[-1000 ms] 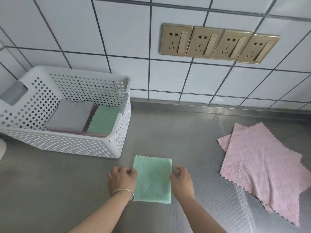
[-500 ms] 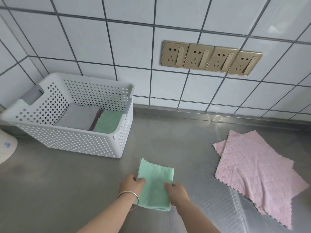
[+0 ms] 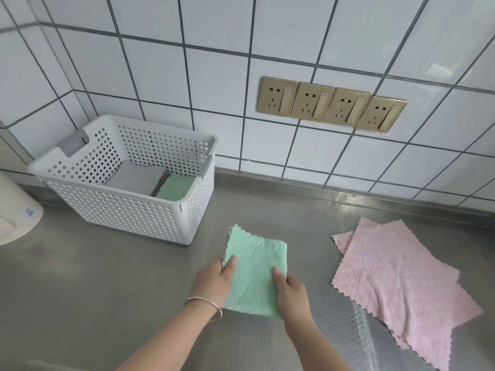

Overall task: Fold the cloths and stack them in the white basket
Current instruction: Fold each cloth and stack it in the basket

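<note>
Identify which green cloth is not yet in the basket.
The folded green cloth held by both hands; the other green cloth already lies inside the white basket beside a grey one.

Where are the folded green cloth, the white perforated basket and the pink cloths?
folded green cloth (image 3: 255,271), head view, middle of its top face
white perforated basket (image 3: 128,212), head view, front wall
pink cloths (image 3: 396,285), head view, centre of the upper cloth
</note>
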The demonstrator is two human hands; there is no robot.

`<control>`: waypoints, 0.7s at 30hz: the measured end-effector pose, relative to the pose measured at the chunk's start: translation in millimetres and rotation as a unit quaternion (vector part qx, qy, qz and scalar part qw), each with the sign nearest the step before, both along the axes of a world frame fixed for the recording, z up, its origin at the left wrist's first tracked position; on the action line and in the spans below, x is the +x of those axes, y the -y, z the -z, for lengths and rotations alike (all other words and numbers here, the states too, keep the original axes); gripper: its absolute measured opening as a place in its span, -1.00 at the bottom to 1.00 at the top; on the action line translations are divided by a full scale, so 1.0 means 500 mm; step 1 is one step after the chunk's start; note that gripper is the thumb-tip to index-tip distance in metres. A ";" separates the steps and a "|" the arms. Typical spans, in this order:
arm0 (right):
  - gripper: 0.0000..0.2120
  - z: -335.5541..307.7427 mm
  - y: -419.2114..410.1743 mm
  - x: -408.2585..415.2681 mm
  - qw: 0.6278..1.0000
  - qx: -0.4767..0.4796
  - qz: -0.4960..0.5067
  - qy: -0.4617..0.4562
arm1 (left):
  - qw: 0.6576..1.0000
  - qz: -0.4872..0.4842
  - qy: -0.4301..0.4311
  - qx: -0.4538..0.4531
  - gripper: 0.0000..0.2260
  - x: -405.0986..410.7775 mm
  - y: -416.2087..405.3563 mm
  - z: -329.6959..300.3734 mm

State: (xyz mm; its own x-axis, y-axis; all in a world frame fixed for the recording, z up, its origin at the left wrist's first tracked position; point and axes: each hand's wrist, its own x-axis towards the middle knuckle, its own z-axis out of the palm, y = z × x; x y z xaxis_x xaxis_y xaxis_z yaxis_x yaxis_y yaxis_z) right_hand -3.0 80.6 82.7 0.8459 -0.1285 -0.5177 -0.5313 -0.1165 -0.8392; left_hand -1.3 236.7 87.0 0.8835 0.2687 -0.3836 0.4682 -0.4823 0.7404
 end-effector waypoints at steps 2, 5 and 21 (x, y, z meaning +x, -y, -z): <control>-0.75 -0.024 -0.014 0.002 0.996 -0.066 -0.004 0.054 | 0.996 -0.001 0.039 0.084 -0.58 -0.005 -0.005 -0.024; -0.73 -0.066 -0.050 0.001 0.985 -0.116 -0.014 0.128 | 0.985 -0.012 0.109 0.136 -0.64 -0.011 -0.034 -0.062; -0.70 -0.237 -0.397 0.137 0.934 -0.143 -0.032 0.325 | 0.943 -0.063 0.310 0.098 -0.67 0.112 -0.382 -0.221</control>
